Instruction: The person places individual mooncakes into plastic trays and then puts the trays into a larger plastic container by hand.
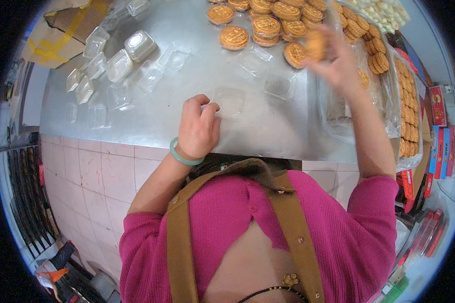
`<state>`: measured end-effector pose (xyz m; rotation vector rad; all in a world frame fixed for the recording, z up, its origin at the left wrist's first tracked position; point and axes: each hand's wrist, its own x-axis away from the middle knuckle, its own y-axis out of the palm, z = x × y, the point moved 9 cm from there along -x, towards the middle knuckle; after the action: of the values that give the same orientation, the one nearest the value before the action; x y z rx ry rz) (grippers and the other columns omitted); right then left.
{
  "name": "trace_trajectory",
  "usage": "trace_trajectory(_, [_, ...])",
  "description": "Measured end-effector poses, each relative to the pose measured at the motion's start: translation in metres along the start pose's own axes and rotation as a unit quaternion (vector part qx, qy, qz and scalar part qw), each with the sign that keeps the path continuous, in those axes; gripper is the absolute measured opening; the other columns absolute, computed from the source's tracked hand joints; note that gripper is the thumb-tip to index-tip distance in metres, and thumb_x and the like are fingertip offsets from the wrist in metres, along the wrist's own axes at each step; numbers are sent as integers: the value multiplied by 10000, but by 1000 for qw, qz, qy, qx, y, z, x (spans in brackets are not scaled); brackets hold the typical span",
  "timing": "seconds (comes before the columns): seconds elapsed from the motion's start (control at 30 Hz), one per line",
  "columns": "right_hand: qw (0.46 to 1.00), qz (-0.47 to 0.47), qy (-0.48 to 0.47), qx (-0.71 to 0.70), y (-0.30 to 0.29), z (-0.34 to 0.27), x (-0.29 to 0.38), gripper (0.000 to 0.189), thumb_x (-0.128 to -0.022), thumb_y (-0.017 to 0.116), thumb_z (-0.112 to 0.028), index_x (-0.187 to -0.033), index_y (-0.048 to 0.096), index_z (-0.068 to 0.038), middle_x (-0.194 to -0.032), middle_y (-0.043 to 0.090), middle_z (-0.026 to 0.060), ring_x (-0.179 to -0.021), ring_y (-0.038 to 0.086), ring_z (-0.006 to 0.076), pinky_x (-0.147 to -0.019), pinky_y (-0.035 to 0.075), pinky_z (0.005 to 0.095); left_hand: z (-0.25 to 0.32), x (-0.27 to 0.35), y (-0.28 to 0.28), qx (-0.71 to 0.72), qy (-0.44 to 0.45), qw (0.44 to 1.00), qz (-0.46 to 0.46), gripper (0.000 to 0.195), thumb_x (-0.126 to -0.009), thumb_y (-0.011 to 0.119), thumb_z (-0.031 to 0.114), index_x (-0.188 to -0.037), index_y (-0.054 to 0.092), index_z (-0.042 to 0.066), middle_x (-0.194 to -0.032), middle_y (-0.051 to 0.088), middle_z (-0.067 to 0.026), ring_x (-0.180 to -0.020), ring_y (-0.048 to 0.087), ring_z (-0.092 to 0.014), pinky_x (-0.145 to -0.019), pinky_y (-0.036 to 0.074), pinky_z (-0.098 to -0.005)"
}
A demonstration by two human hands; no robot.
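Note:
My right hand [339, 62] is blurred and grips a golden round mooncake [315, 44] by its edge, just above the table's right part. Beside it on the metal table lies another mooncake [295, 55]. With fingers curled, my left hand [200, 125] rests at the left edge of a clear plastic tray [230, 103]; whether it pinches that edge is hidden. Nothing sits in this tray. More clear trays, one near the middle [254, 60] and one to its right [279, 84], lie beyond it.
Stacked clear containers [119, 65] spread over the steel table [155, 125] at left, by a taped cardboard box [57, 36]. Packed mooncakes [266, 26] stand at the back. To the right, a plastic-lined crate [335, 123] holds loose mooncakes [377, 62]; another crate of mooncakes [408, 113] adjoins it.

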<state>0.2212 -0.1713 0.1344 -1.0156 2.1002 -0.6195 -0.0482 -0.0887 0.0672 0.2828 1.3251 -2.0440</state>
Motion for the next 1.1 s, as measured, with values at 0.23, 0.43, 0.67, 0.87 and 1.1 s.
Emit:
trace_trajectory(0.23, [940, -290, -180, -17, 151, -97, 47, 604, -618, 787, -230, -1157, 550, -94, -1138, 516, 138, -1037, 517, 317, -886, 448, 369, -2, 1, 10, -28, 41, 999, 3, 134, -687, 593, 8, -817, 565, 1, -918, 535, -158, -824, 517, -326, -716, 447, -385])
trace_trajectory(0.43, [910, -369, -141, 126, 163, -94, 46, 581, -633, 768, -257, -1152, 557, -101, -1076, 523, 129, -984, 536, 316, -827, 481, 389, -2, 2, 17, 5, 20, 999, -35, 123, -696, 620, 0, -811, 577, 1, -885, 556, -148, -802, 532, -325, -707, 455, -391])
trace_trajectory(0.67, [856, -443, -113, 241, 180, -91, 58, 604, -666, 740, -328, -1161, 533, -50, -1107, 518, 145, -1013, 533, 304, -798, 503, 395, -4, 2, 23, 10, 29, 997, -66, 134, -701, 612, 1, -831, 594, 28, -864, 562, -129, -765, 559, -321, -649, 478, -380])
trace_trajectory(0.87, [913, -185, -305, 197, 161, -99, 77, 586, -693, 673, -270, -1179, 498, 6, -1176, 514, 164, -1024, 538, 327, -844, 479, 432, -5, -1, 21, 71, 4, 996, -57, 253, -675, 567, -77, -911, 573, 12, -911, 551, -150, -784, 560, -341, -649, 495, -376])
trace_trajectory(1.1, [954, -189, -208, 106, 161, -84, -19, 583, -677, 648, -207, -1211, 503, -22, -1246, 476, 193, -1119, 487, 355, -946, 420, 413, -41, -27, -10, 27, -66, 997, 42, 365, -697, 504, -116, -1048, 523, -21, -1016, 525, -188, -848, 559, -305, -742, 490, -355])
